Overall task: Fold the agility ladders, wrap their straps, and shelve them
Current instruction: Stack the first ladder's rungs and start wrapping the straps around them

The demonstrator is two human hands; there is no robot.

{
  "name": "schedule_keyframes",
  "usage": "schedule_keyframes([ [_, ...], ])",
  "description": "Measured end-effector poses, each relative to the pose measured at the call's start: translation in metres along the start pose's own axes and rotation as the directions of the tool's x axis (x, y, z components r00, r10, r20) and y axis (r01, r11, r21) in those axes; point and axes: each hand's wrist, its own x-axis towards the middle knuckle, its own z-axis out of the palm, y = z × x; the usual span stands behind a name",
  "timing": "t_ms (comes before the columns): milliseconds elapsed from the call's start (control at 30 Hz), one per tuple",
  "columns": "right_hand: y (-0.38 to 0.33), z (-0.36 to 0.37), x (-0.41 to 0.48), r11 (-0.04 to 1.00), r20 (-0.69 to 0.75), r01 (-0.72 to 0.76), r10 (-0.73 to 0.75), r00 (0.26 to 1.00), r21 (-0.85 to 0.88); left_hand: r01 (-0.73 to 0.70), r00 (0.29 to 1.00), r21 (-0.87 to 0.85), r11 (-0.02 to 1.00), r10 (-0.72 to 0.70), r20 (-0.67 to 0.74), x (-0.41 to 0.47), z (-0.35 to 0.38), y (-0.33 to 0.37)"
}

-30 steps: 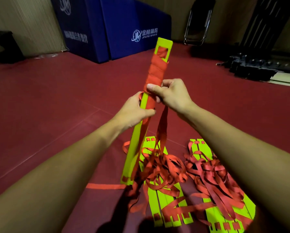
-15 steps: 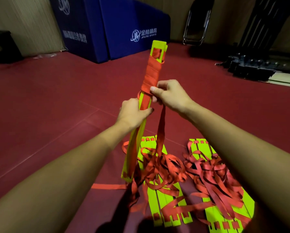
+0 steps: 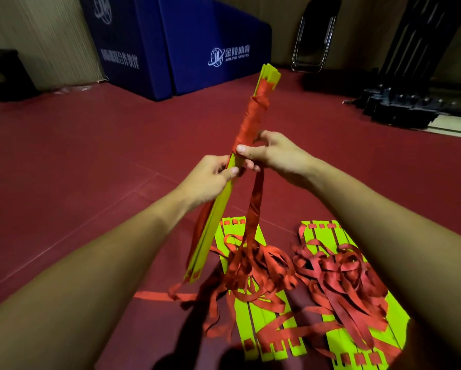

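Note:
A folded stack of yellow-green ladder rungs [image 3: 216,214] stands tilted in front of me, its upper half bound in red strap [image 3: 252,116]. My left hand [image 3: 210,180] grips the stack at its middle. Just above it, my right hand [image 3: 274,153] pinches the loose red strap against the bundle. From that hand the strap hangs down in a twisted bunch [image 3: 254,209] to a tangle on the floor. Two more ladders lie flat below: one in the middle [image 3: 264,324] and one to the right [image 3: 328,233], both covered in tangled red strap.
Dark red sports floor [image 3: 90,161] all around. Blue padded blocks [image 3: 197,44] stand at the back, a folded chair [image 3: 314,36] leans on the wall, and black metal equipment [image 3: 405,102] sits at the far right. A dark object [image 3: 5,73] is at the far left.
The bundle has turned from face-on to edge-on and tilted. My right hand has carried the strap round to the front of the bundle, lower than before.

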Motion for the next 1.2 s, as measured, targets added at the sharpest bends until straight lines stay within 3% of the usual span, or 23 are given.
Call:
schedule_keyframes([
  [100, 0.007, 0.000, 0.004, 0.996, -0.080, 0.037, -0.043, 0.996, -0.077, 0.015, 0.998, 0.031, 0.999, -0.013, -0.062, 0.006, 0.003, -0.007],
  [233, 0.010, -0.002, 0.007, 0.993, -0.075, -0.001, -0.007, 0.997, -0.114, 0.047, 0.992, 0.001, 0.999, -0.046, -0.122, 0.007, 0.001, -0.010],
  [400, 0.017, 0.000, 0.013, 0.951, -0.161, -0.011, -0.041, 0.986, -0.308, 0.106, 0.983, -0.017, 0.994, -0.107, -0.146, 0.011, -0.004, -0.013],
  [567, 0.020, 0.004, 0.020, 0.874, -0.291, -0.030, -0.128, 0.948, -0.485, 0.204, 0.949, 0.280, 0.938, -0.120, -0.290, 0.013, 0.000, -0.016],
  [667, 0.023, 0.005, 0.023, 0.830, -0.389, -0.087, -0.163, 0.906, -0.551, 0.244, 0.930, 0.478, 0.844, -0.063, -0.362, 0.008, 0.008, -0.009],
  [767, 0.023, 0.005, 0.023, 0.841, -0.454, -0.109, -0.173, 0.874, -0.530, 0.241, 0.932, 0.508, 0.827, -0.052, -0.358, 0.008, 0.013, -0.002],
  [833, 0.019, 0.004, 0.019, 0.878, -0.419, -0.062, -0.163, 0.893, -0.474, 0.218, 0.942, 0.449, 0.867, -0.065, -0.331, 0.008, 0.012, 0.002],
  [1033, 0.010, 0.001, 0.013, 0.930, -0.121, 0.011, -0.060, 0.991, -0.368, 0.168, 0.956, 0.436, 0.884, -0.038, -0.291, 0.009, 0.006, 0.000],
  [1200, 0.017, 0.004, 0.014, 0.965, -0.168, -0.052, 0.008, 0.986, -0.259, 0.176, 0.965, 0.324, 0.930, -0.098, -0.243, 0.013, 0.007, -0.002],
])
